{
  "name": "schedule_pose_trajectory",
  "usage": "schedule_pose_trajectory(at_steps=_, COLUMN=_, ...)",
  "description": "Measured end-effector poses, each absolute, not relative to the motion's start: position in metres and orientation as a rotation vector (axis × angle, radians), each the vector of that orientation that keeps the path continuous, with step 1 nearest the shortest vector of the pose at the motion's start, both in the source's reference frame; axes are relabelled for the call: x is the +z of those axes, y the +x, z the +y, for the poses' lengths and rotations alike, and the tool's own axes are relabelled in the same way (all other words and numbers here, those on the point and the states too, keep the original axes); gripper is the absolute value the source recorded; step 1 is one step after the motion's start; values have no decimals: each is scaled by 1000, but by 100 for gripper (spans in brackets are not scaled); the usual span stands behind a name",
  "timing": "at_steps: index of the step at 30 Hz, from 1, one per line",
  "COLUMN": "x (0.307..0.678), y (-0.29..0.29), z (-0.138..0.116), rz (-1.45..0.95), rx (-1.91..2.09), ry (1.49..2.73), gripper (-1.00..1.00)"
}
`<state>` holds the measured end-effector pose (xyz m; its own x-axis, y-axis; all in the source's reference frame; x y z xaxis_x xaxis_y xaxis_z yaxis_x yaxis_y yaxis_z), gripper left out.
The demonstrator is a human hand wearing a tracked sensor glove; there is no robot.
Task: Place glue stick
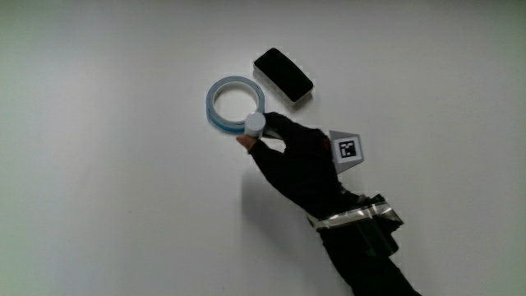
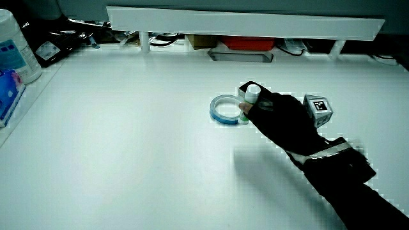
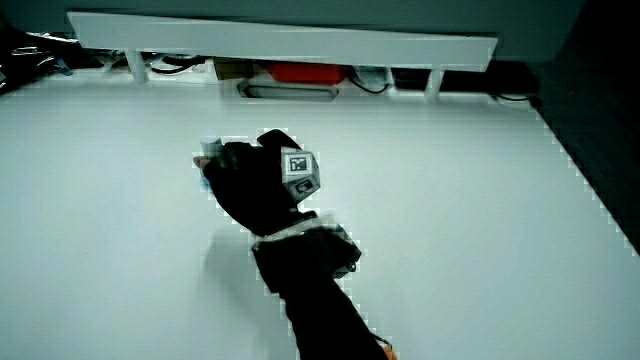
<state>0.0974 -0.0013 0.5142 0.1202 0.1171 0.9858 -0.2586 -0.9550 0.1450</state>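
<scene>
upright, glue stick [image 1: 255, 124] clamped in the grip [image 1: 300, 160] (beside tape ring [image 1: 233, 104])

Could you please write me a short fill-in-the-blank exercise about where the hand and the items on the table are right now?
1. The gloved hand grasps a white-capped ____.
2. The glue stick is held upright at the rim of the blue-and-white ____ of tape.
3. The black rectangular case lies ____ from the person than the tape.
4. On the back of the hand sits a small patterned ____.

Missing words: glue stick; ring; farther; cube
</scene>
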Motion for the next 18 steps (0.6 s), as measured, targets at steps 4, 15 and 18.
schedule_pose_trajectory(at_steps=4, x=521, y=87, z=-1, rz=-77, rx=1760, ry=2158, gripper=0)
schedule_pose_trajectory(at_steps=15, x=545, y=80, z=6, rz=-17, rx=1701, ry=2125, gripper=0)
schedule_pose_trajectory(at_steps=18, x=551, y=81, z=8, rz=31, rx=1708, ry=2115, gripper=0)
